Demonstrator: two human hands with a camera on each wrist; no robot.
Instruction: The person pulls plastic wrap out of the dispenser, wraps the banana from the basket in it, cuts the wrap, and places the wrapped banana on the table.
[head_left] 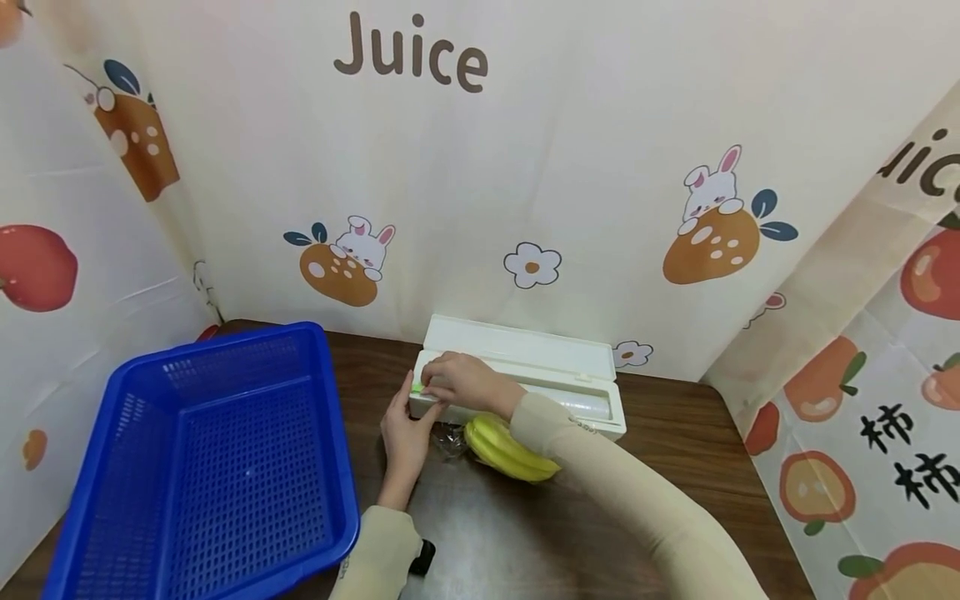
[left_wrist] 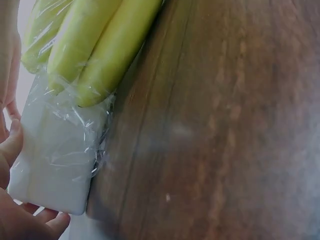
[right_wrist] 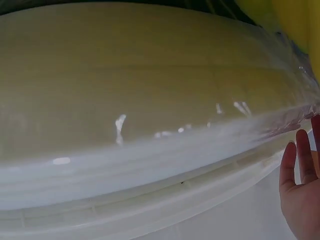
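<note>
A white cling film box (head_left: 517,417) lies with its lid up, a roll of film (head_left: 573,403) inside. My left hand (head_left: 406,433) grips its left end, thumb on the near side. Reaching across, my right hand (head_left: 468,379) has bent fingers over that same end, beside a small green piece (head_left: 417,387). Clear cling film (right_wrist: 295,107) gathers at the right fingertips in the right wrist view; they seem to pinch it, though the contact is partly hidden. Yellow bananas (head_left: 510,450) in crinkled clear wrap (left_wrist: 75,120) lie against the box's near side, partly beneath my right forearm.
A large blue plastic basket (head_left: 348,475) stands on the left of the dark wooden table (head_left: 697,467). A printed curtain (head_left: 465,192) rises behind the box and along both sides. Something small and black (head_left: 422,557) shows by my left sleeve.
</note>
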